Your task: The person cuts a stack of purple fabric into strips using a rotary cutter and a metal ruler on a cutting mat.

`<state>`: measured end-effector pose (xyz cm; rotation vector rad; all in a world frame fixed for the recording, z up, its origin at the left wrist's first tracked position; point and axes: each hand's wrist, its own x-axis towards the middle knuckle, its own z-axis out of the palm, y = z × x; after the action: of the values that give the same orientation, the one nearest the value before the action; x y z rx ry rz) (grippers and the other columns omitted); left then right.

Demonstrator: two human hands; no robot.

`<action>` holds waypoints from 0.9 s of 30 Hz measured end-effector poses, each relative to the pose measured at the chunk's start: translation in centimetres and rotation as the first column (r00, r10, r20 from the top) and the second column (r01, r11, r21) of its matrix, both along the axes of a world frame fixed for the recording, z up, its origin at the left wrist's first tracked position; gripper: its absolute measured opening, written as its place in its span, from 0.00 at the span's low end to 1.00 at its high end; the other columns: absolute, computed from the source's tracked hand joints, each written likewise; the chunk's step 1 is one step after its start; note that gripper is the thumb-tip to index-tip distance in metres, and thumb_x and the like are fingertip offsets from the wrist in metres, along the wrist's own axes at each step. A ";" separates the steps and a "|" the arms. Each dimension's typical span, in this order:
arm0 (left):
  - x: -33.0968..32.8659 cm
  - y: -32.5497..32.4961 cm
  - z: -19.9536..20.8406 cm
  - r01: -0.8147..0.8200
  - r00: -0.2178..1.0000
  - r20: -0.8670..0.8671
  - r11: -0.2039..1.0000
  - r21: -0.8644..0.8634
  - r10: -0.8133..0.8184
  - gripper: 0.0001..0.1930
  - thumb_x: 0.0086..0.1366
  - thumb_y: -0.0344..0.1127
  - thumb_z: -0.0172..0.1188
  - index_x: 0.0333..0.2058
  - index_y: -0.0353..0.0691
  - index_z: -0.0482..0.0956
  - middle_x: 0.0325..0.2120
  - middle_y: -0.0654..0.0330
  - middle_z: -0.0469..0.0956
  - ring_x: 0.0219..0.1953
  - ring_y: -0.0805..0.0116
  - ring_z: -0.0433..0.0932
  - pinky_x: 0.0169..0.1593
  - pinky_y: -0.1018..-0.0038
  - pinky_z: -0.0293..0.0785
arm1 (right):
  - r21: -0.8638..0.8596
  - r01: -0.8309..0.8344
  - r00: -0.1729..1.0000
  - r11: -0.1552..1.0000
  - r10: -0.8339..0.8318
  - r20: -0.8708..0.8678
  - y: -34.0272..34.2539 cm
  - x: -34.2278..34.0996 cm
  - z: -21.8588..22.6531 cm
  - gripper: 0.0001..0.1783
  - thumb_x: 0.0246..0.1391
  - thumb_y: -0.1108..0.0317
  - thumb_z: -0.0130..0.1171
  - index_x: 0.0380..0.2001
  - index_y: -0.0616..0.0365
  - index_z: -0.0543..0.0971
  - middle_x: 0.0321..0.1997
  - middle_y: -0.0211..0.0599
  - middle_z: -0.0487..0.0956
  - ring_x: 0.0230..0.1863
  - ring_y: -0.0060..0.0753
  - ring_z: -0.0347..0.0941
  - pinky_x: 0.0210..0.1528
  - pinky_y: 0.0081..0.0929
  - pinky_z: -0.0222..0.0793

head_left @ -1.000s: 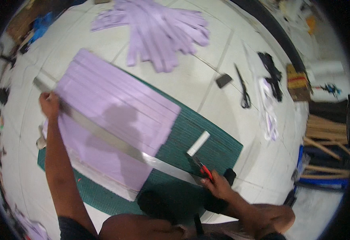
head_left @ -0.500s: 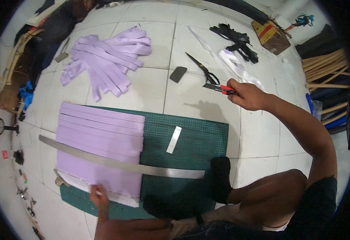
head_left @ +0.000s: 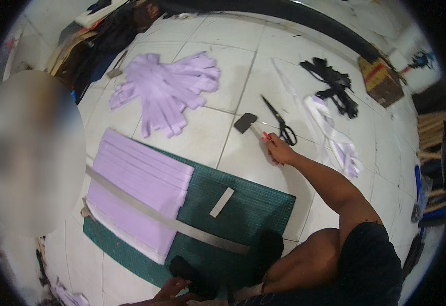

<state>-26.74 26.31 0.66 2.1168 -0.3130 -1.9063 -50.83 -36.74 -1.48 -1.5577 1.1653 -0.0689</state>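
My right hand is closed around a red-and-black utility knife. Its blade reaches the edge of a small dark grey slab on the floor; whether they touch I cannot tell. Just beyond the hand lie black-handled scissors. At the lower edge, beside my dark-covered foot, my left hand shows loosely spread fingers and holds nothing visible. Lilac fabric, partly cut into strips, lies on a green cutting mat. A long metal ruler crosses both. A short pale strip rests on the mat.
A fanned heap of lilac strips lies on the tiles at the far left. White and lilac ribbon and black strips lie far right, near a worn box. A blurred patch hides the left side.
My right hand has brought the knife down and left to the grey slab. My left hand has left the fabric's near edge and moved right, toward my foot. The view has turned.
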 end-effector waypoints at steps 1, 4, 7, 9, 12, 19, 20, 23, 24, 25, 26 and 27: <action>-1.0 -0.2 1.4 -0.030 0.999 0.022 1.000 0.007 0.030 0.24 0.61 0.59 0.63 0.40 0.41 0.85 0.43 0.50 0.75 0.46 0.61 0.75 0.51 0.67 0.72 | -0.025 -0.001 1.000 1.000 0.001 0.015 -0.1 0.4 -0.8 0.23 0.68 0.46 0.45 0.49 0.56 0.65 0.23 0.32 0.70 0.16 0.25 0.67 0.16 0.28 0.66; -4.3 -4.9 10.5 0.036 0.995 0.103 0.944 -0.328 -0.002 0.25 0.61 0.59 0.63 0.42 0.41 0.83 0.53 0.46 0.69 0.54 0.62 0.71 0.56 0.66 0.70 | 0.008 -0.061 0.998 0.998 0.061 0.019 -0.7 1.1 -3.9 0.24 0.69 0.46 0.40 0.56 0.51 0.66 0.25 0.39 0.74 0.17 0.31 0.70 0.16 0.32 0.66; -4.2 -1.4 6.3 -0.051 0.995 0.064 0.922 -0.384 0.081 0.28 0.61 0.60 0.62 0.47 0.40 0.81 0.57 0.45 0.67 0.57 0.58 0.70 0.59 0.65 0.68 | -0.075 0.095 0.993 0.993 -0.099 -0.060 -2.1 1.0 -2.6 0.24 0.69 0.47 0.41 0.57 0.52 0.66 0.22 0.38 0.72 0.15 0.30 0.69 0.14 0.33 0.63; -1.9 -0.5 3.3 0.219 0.975 0.079 0.964 -0.148 -0.209 0.30 0.61 0.61 0.61 0.49 0.39 0.80 0.53 0.45 0.71 0.56 0.56 0.71 0.59 0.64 0.69 | -0.093 0.105 0.993 0.990 -0.109 -0.037 -2.2 2.1 -2.7 0.23 0.69 0.47 0.41 0.54 0.54 0.68 0.22 0.38 0.73 0.14 0.31 0.69 0.13 0.34 0.64; 0.0 3.7 -1.3 0.329 0.926 0.156 0.938 0.112 -0.343 0.32 0.63 0.64 0.57 0.43 0.35 0.82 0.37 0.48 0.81 0.48 0.53 0.78 0.53 0.61 0.72 | -0.052 0.035 0.997 0.998 -0.031 0.071 -1.2 2.9 -4.8 0.22 0.69 0.48 0.42 0.50 0.55 0.68 0.23 0.41 0.75 0.13 0.34 0.70 0.13 0.34 0.65; 1.5 -2.8 2.7 0.371 0.921 0.039 0.905 0.207 -0.387 0.32 0.66 0.65 0.52 0.42 0.37 0.83 0.36 0.48 0.82 0.45 0.51 0.79 0.50 0.58 0.72 | -0.091 0.048 0.999 0.995 -0.047 0.020 -1.5 2.9 -3.4 0.23 0.69 0.48 0.43 0.47 0.60 0.69 0.26 0.43 0.75 0.23 0.40 0.75 0.27 0.37 0.71; 1.1 -3.2 2.5 0.394 0.904 0.080 0.893 0.217 -0.419 0.32 0.66 0.65 0.52 0.42 0.38 0.83 0.35 0.48 0.82 0.44 0.51 0.79 0.50 0.58 0.72 | -0.151 0.007 1.000 0.988 -0.004 0.019 -1.5 2.9 -3.3 0.24 0.69 0.48 0.43 0.46 0.60 0.69 0.26 0.41 0.74 0.22 0.38 0.73 0.26 0.36 0.70; -0.3 -4.0 3.0 0.274 0.943 0.155 0.950 0.149 -0.296 0.26 0.65 0.59 0.57 0.40 0.38 0.83 0.39 0.46 0.80 0.46 0.48 0.78 0.50 0.58 0.72 | -0.225 0.081 0.996 0.971 -0.086 -0.011 -3.9 0.9 -3.8 0.22 0.69 0.48 0.42 0.46 0.58 0.69 0.25 0.36 0.71 0.24 0.34 0.71 0.28 0.34 0.69; -0.7 -1.4 2.9 0.448 0.857 0.290 0.894 -0.015 -0.425 0.25 0.64 0.57 0.59 0.41 0.38 0.82 0.41 0.45 0.79 0.47 0.47 0.77 0.51 0.58 0.72 | -0.253 0.096 0.995 0.963 -0.093 0.024 -3.3 2.7 -3.6 0.22 0.69 0.48 0.42 0.46 0.57 0.69 0.24 0.36 0.71 0.22 0.33 0.70 0.25 0.34 0.68; -1.2 2.0 2.0 0.618 0.739 0.438 0.773 -0.141 -0.511 0.23 0.62 0.54 0.61 0.42 0.38 0.82 0.43 0.44 0.77 0.48 0.46 0.76 0.51 0.57 0.71 | -0.120 0.092 0.995 0.989 -0.096 -0.028 -2.1 3.4 -3.0 0.23 0.69 0.48 0.42 0.47 0.59 0.69 0.24 0.37 0.71 0.22 0.35 0.70 0.26 0.35 0.68; -1.5 3.9 0.7 0.778 0.592 0.597 0.576 -0.249 -0.541 0.22 0.61 0.51 0.63 0.43 0.38 0.81 0.45 0.43 0.76 0.49 0.44 0.75 0.52 0.57 0.71 | -0.205 0.050 0.998 0.977 -0.058 -0.036 -3.0 2.6 -4.9 0.24 0.69 0.47 0.42 0.47 0.59 0.69 0.23 0.36 0.70 0.20 0.33 0.69 0.23 0.34 0.66; -1.8 3.0 -0.3 0.733 0.634 0.667 0.578 -0.358 -0.390 0.21 0.60 0.48 0.64 0.45 0.39 0.80 0.46 0.42 0.75 0.49 0.43 0.74 0.51 0.57 0.71 | -0.319 0.013 0.998 0.948 -0.035 -0.061 -6.1 -0.8 -7.6 0.24 0.69 0.47 0.42 0.47 0.59 0.69 0.23 0.35 0.70 0.17 0.32 0.67 0.20 0.33 0.64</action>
<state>-28.52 29.27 0.40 2.1200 -1.7151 -1.0977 -51.62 -42.88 -9.08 -1.8402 1.2713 -0.2338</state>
